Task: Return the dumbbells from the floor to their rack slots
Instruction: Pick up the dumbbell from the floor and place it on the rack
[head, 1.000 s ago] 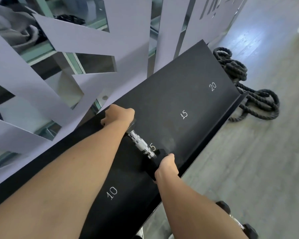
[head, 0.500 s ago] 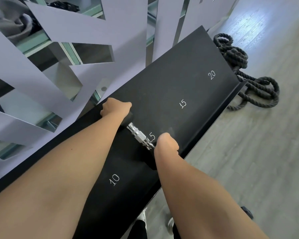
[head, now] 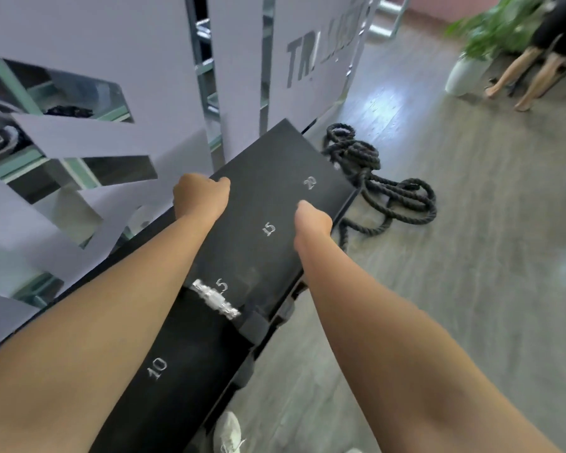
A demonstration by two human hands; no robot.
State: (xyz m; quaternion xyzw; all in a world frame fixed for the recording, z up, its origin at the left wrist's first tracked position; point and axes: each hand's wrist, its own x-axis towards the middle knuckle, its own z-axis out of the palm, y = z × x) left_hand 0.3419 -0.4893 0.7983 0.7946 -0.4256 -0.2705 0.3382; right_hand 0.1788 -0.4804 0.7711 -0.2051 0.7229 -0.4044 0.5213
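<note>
Done: your dumbbell (head: 214, 300) on rack (head: 268, 158), mark 5.
To do: 10, 15, 20 bare.
Hands: apart; left hand (head: 200, 197) curled, empty; right hand (head: 312, 220) unclear.

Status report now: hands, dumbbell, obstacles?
Left hand fisted over rack, empty. Right hand near 15, grip unseen. Dumbbell lies at mark 5. Rope on floor beyond rack.

White numerals (head: 268, 228) on the black rack (head: 249, 178), lower left to centre of frame: 10, 5, 15, 20. Wall panel (head: 307, 21), upper centre: dark lettering (head: 299, 65) beginning "TR"; remainder blurred.
</note>
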